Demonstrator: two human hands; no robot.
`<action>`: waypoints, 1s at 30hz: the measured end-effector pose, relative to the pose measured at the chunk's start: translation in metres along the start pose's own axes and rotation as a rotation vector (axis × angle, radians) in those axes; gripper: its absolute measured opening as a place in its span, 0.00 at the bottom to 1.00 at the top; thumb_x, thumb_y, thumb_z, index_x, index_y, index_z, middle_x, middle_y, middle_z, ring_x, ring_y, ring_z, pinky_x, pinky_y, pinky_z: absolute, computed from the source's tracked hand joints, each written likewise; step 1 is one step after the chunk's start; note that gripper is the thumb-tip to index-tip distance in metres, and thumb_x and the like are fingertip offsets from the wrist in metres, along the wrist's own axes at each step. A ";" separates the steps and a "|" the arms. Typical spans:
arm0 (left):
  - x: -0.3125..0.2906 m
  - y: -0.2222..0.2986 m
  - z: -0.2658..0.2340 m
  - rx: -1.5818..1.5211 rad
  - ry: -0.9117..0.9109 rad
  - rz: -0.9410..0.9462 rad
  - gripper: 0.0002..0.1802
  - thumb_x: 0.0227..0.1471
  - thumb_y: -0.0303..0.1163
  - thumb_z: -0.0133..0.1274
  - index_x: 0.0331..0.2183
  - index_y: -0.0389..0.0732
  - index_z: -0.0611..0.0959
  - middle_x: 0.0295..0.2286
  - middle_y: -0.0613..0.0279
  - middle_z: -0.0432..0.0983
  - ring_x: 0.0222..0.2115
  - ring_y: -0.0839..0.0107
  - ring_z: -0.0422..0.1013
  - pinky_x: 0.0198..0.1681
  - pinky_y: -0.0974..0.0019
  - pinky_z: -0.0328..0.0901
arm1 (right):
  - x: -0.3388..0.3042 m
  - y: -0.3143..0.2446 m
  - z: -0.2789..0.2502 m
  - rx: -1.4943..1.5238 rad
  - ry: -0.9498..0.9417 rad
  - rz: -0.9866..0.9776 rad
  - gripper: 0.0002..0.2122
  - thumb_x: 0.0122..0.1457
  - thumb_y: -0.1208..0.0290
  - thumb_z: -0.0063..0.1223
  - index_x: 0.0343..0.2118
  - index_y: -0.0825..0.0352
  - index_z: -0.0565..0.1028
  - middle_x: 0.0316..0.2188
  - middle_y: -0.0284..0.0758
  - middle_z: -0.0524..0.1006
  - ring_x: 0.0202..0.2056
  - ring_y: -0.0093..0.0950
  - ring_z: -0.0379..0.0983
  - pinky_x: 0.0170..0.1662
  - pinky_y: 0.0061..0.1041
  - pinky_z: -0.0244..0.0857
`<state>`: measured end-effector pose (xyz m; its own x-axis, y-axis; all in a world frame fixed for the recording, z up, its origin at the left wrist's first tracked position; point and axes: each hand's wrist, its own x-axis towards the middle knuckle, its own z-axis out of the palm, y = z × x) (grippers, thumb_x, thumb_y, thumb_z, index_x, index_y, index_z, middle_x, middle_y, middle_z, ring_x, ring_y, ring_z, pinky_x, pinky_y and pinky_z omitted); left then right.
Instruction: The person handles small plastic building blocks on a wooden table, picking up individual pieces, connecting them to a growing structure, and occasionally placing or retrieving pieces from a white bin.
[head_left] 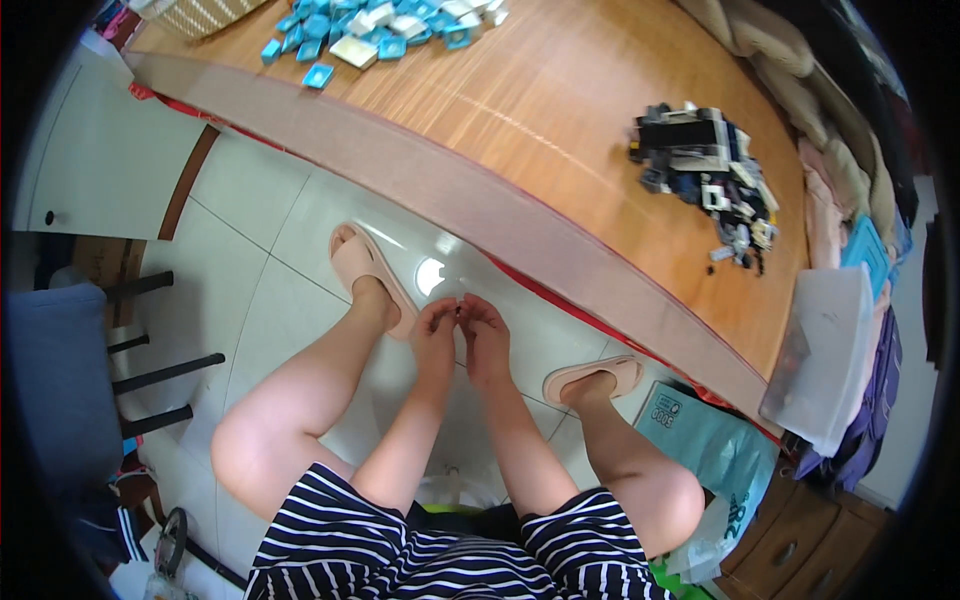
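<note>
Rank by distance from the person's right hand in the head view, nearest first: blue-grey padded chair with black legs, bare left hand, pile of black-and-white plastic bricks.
1. Bare left hand, immediately left of the right hand.
2. Black-and-white plastic brick pile, ahead and right, on the brown tabletop.
3. Blue-grey padded chair, at the picture's far left.

Downward head-height fisheye view

Top [470, 570]: black cloth, narrow white stripes
Left sleeve [312, 520]: short, loose, wide at the hem, striped alike
Right sleeve [590, 530]: matching
Forearms [405, 440]: bare
Fingers [484, 312]: bare, slim
Legs [330, 385]: bare at knee and shin
Left slipper [354, 262]: pale pink, open-toed, broad strap
Right slipper [626, 374]: same pink, smooth, rounded sole
</note>
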<state>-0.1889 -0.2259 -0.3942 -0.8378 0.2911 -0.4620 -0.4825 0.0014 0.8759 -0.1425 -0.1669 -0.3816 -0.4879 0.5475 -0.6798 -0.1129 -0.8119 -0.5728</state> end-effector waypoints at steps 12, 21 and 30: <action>-0.150 0.190 0.040 -0.053 -0.358 0.282 0.13 0.53 0.18 0.42 0.39 0.34 0.78 0.46 0.58 0.69 0.47 0.71 0.66 0.53 0.68 0.61 | -0.193 -0.139 0.063 -0.187 -0.225 -0.434 0.19 0.58 0.83 0.39 0.53 0.71 0.67 0.50 0.35 0.69 0.53 0.24 0.64 0.57 0.24 0.57; -0.153 0.243 0.138 -0.078 -0.801 0.108 0.27 0.55 0.22 0.42 0.57 0.33 0.64 0.55 0.54 0.63 0.56 0.66 0.60 0.58 0.67 0.56 | -0.203 -0.235 0.060 -0.010 -0.136 -0.672 0.26 0.60 0.78 0.42 0.61 0.73 0.53 0.61 0.44 0.56 0.63 0.33 0.51 0.64 0.30 0.46; -0.125 0.244 0.202 -0.043 -0.843 0.064 0.30 0.54 0.20 0.40 0.59 0.31 0.59 0.59 0.50 0.55 0.61 0.64 0.52 0.62 0.65 0.49 | -0.153 -0.293 0.020 -0.172 0.062 -0.848 0.29 0.54 0.83 0.40 0.61 0.70 0.52 0.63 0.42 0.52 0.66 0.33 0.43 0.66 0.32 0.36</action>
<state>-0.1506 -0.0685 -0.0949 -0.4010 0.9055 -0.1385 -0.4643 -0.0705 0.8829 -0.0520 -0.0166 -0.1001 -0.2492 0.9684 -0.0126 -0.2824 -0.0851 -0.9555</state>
